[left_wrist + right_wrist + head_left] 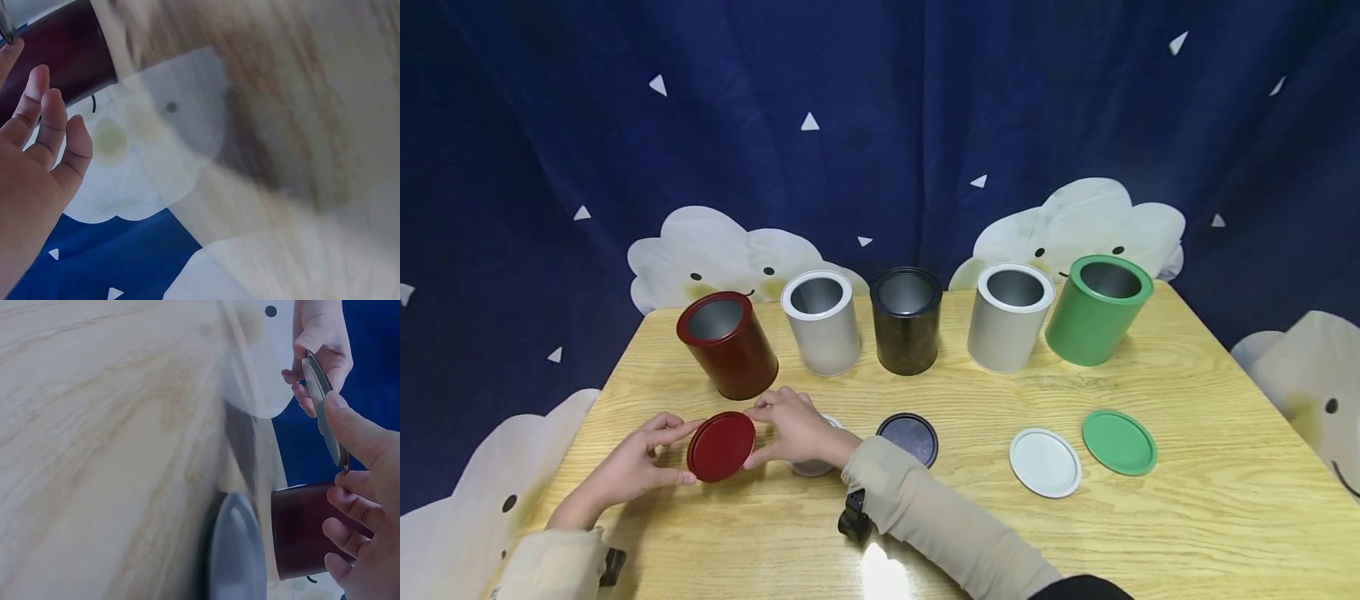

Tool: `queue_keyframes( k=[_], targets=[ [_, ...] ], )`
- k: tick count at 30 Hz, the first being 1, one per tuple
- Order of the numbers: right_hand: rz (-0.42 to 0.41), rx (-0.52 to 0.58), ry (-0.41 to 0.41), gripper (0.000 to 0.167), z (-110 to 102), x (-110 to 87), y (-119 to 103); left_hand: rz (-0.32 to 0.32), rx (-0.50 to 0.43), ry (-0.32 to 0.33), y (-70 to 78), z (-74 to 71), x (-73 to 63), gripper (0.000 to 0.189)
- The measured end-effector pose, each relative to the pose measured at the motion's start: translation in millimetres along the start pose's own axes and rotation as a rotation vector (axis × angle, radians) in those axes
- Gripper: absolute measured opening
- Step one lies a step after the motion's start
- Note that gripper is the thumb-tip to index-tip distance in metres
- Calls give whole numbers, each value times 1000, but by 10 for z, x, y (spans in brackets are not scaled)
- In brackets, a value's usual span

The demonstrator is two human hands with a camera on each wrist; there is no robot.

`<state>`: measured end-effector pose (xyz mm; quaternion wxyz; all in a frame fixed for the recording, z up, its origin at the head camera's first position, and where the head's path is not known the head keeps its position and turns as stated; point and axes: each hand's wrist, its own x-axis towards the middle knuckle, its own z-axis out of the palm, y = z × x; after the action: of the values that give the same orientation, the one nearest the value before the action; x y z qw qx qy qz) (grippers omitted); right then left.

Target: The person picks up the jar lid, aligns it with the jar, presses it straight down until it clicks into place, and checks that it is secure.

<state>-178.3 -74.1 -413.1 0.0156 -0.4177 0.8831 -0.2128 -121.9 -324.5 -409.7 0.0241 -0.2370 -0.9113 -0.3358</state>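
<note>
Both hands hold a round red lid [722, 447] by its opposite edges, in front of the red can [733, 350]. My left hand [638, 465] pinches the left edge between thumb and fingertips. On the other edge, my right hand [796, 429] grips with thumb and forefinger, its other fingers loosely bent. The right wrist view shows the lid [322, 403] nearly edge-on, raised off the table. In the left wrist view the lid is almost entirely out of frame, past the fingertips of the left hand [40, 150]. The red can stands without a lid.
Right of the red can stand uncovered cans: white [827, 337], black [907, 337], another white [1007, 329] and green [1093, 321]. In front lie a white lid [811, 468] partly hidden by my right hand, a black lid [910, 437], another white lid [1045, 462] and a green lid [1120, 442].
</note>
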Motion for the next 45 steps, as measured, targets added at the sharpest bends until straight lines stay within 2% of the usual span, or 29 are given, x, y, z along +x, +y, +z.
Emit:
queue_keyframes(
  k=[7,12,17,24,28,34,37,41,45],
  targets=[
    [-15,24,13,68,-62,-23,20,-26,35,3,66,-58,22,65],
    [-35,62,29,68,-103,-34,25,-5,-10,9,96,-87,23,63],
    [-55,90,47,68,-165,-32,24,-21,-56,21,129,-120,35,63],
    [-82,104,87,65,-247,-34,30,12,-47,58,136,-146,74,64],
    [-84,136,106,66,-286,-37,31,23,-73,112,140,-149,93,62],
    [-78,183,162,63,-325,-22,41,45,-134,267,177,-118,114,55],
    [-69,198,186,62,-340,-15,44,65,-191,323,207,-102,130,52],
    [-54,230,222,61,-372,-6,47,103,-281,348,251,-91,168,49],
    [-37,256,253,62,-430,13,42,108,-302,343,314,-88,207,51]
  ],
)
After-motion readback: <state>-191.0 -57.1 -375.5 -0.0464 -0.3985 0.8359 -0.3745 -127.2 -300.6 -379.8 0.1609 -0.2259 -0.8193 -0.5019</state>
